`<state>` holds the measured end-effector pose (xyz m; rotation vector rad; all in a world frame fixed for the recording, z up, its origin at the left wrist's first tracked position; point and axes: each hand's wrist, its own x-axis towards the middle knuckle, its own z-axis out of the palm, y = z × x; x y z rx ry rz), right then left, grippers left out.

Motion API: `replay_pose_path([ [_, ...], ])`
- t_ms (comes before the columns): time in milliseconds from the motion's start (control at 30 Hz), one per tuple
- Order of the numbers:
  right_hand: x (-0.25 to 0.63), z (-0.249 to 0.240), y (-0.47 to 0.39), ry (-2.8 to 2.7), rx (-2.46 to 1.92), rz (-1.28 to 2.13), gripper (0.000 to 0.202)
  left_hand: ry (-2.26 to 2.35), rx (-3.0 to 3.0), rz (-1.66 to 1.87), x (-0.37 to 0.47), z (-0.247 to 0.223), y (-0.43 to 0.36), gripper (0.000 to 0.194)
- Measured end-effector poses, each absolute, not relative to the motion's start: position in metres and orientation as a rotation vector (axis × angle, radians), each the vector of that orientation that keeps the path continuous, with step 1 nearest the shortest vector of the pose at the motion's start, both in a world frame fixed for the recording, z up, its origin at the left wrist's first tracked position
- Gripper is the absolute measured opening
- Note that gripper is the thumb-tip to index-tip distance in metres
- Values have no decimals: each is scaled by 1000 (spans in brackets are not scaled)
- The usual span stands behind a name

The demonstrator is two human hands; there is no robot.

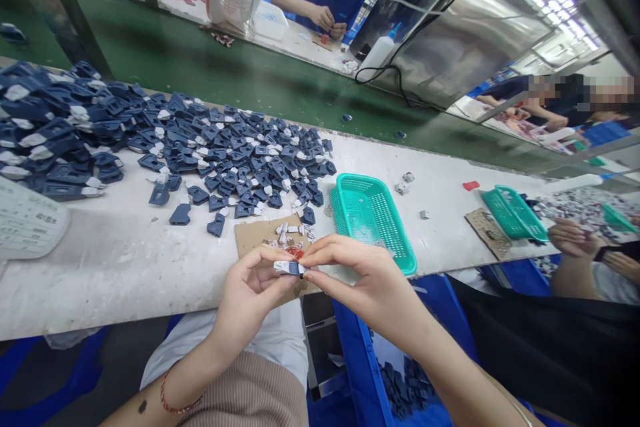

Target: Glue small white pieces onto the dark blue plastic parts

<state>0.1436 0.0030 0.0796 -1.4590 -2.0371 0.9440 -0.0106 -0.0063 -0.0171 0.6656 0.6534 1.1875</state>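
Between my two hands is a small dark blue and white part [294, 268], held above the table's front edge. My left hand [253, 287] pinches its white left end between thumb and fingers. The fingertips of my right hand [350, 270] close on its right end. Just behind the fingers lies a piece of brown cardboard [250, 233] with white scraps [287, 230] and something red [296, 252] on it. Further back and left, a large heap of similar dark blue parts with white pieces [240, 153] covers the table.
A green basket [370, 213] stands right of the cardboard, another green basket [515, 213] further right beside a co-worker's hands [575, 240]. A white rounded object [30, 220] is at the left edge. Below the table is a blue crate [363, 367] holding dark parts.
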Motion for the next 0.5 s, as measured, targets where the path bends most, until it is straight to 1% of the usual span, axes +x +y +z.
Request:
replay_pose_path([
  [167, 145, 74, -2, -1753, -1518, 1142, 13, 679, 721, 1222, -14, -16, -7, 12],
  [267, 140, 63, -8, -1512, -1538, 1272, 29, 683, 757, 1264, -16, -16, -8, 12],
  [333, 132, 52, -13, -1389, -1468, 1410, 41, 681, 764, 1257, -16, -16, -9, 12],
  [367, 127, 47, -15, -1337, -1419, 1477, 43, 680, 756, 1236, -16, -16, -10, 12],
  [433, 117, 38, -18, -1282, -1350, 1532, 42, 687, 724, 1189, -17, -16, -12, 13],
  [500, 109, 31, -19, -1295, -1341, 1452, 37, 744, 767, 1193, -20, -16, -12, 13],
])
